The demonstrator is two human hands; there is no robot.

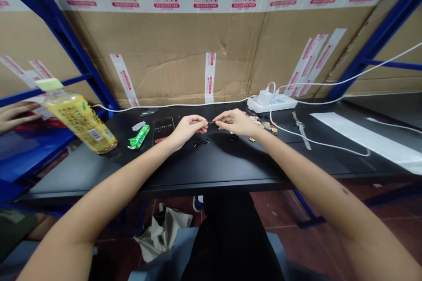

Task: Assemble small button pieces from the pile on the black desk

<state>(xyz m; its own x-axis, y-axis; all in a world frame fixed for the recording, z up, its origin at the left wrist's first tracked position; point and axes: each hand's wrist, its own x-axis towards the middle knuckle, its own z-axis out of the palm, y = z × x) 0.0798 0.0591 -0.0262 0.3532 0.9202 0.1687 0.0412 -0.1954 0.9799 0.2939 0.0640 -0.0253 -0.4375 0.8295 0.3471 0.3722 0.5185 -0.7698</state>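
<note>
My left hand point(188, 131) and my right hand point(234, 123) are raised over the middle of the black table point(211, 169), fingertips almost meeting. Each is pinched on a small dark, thin item point(210, 122) between them, too small to name. Several small black pieces point(206, 141) lie on the table below. More dark pieces point(233, 137) rest under my right hand. Beyond that hand is a pile of small brown and tan pieces point(273, 130), partly hidden by it. A phone point(162, 127) showing a timer lies beside my left hand.
A yellow drink bottle point(77, 116) and a green wrapper point(140, 136) stand left. A white power strip point(273, 102) with cables, a watch point(300, 125) and a white sheet point(365, 138) are right. Another person's hand point(20, 115) is at far left. Cardboard point(171, 52) rises behind.
</note>
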